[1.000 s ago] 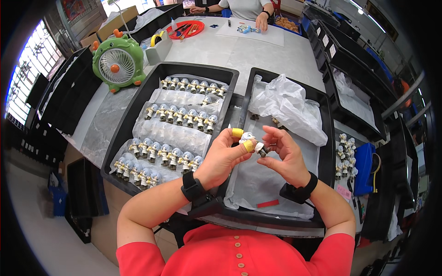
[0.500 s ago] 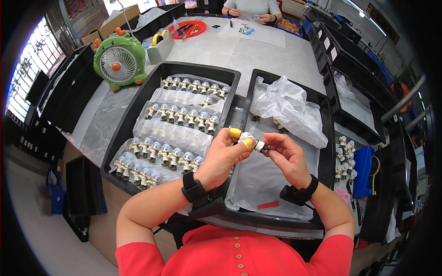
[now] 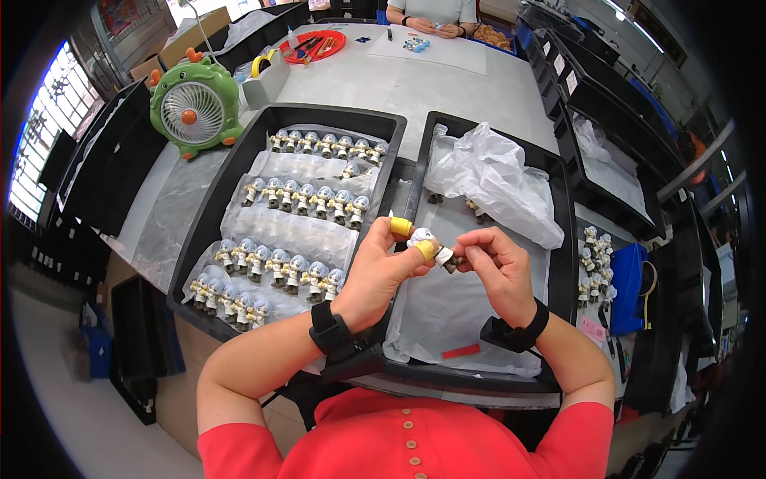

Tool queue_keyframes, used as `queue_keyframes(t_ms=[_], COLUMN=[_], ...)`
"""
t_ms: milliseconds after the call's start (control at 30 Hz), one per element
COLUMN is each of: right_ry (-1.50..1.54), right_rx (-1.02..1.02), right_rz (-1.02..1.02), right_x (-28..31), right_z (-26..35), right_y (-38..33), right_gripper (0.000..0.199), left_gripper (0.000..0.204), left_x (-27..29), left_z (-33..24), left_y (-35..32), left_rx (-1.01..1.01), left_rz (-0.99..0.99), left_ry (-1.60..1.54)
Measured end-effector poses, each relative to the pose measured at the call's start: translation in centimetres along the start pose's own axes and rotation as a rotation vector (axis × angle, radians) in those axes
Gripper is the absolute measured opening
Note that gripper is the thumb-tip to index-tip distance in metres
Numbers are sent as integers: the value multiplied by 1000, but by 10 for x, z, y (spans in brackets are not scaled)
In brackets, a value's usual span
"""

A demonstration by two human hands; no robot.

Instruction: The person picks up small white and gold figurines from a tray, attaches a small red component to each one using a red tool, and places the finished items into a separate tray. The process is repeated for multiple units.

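Barely shifted since a second ago: both hands hold as before, view drifted slightly. Left hand (image 3: 381, 270), yellow cots on fingertips, pinching a small white-haired figurine (image 3: 426, 239) above the right black tray (image 3: 558, 239); right hand (image 3: 496, 270) gripping its base, probably steadying for fitting. Finished figurines (image 3: 275, 267) in rows on plastic in the left tray (image 3: 239, 172). Crumpled clear bag (image 3: 495, 180) behind; red label strip (image 3: 460, 351) near the tray's front.
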State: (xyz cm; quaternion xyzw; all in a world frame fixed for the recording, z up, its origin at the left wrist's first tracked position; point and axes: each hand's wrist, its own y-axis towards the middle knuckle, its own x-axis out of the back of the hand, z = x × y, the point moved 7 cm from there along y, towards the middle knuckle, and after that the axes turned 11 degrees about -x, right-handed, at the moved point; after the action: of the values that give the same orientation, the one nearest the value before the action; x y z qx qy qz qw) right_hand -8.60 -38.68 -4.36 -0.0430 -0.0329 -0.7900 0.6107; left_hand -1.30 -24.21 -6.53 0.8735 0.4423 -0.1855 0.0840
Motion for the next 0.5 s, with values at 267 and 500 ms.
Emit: queue_keyframes(t_ms=[267, 500], right_ry=[46, -10], right_rx=[-20, -15], right_rz=[8, 14], right_x=[1, -1], right_z=[-2, 0], right_y=[1, 0], right_gripper=[16, 16], left_gripper=[30, 38], left_x=[1, -1], left_z=[3, 1], left_y=[1, -2], left_rx=[20, 79], left_rz=[-17, 5], left_ry=[-32, -32])
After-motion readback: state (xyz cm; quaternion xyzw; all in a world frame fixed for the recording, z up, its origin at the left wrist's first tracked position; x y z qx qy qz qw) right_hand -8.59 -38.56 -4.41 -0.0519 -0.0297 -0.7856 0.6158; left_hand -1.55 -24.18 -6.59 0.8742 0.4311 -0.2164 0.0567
